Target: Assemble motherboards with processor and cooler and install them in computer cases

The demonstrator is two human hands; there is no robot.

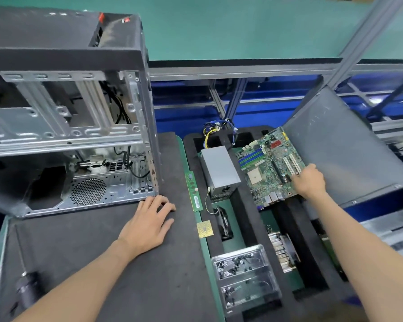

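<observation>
Here the right hand point(308, 181) grips the near right edge of the motherboard point(269, 169), fingers curled over the board, which sits tilted across the black foam tray point(242, 205) with its far right corner against a grey side panel point(342, 154). The left hand point(149, 220) lies flat with fingers spread on the dark foam mat point(91, 252), holding nothing, its fingertips touching the near right corner of the open computer case point(68, 126), which stands at the far left.

The processor point(204, 229) lies on the green strip between mat and tray, just beside a small fan point(223, 223). The finned cooler point(283, 249) sits in a tray slot to the right, near the viewer.

The socket on the board looks empty, so I judge the board is being taken up for fitting, with most of the task ahead.

The risks come from the one-handed edge grip. A board held by one edge could flex or slip and knock the grey power supply point(219, 170) to its left. Its far corner may scrape along the panel. Dragged across the tray, the board could also catch the bundle of wires point(219, 131) at the far end.
</observation>
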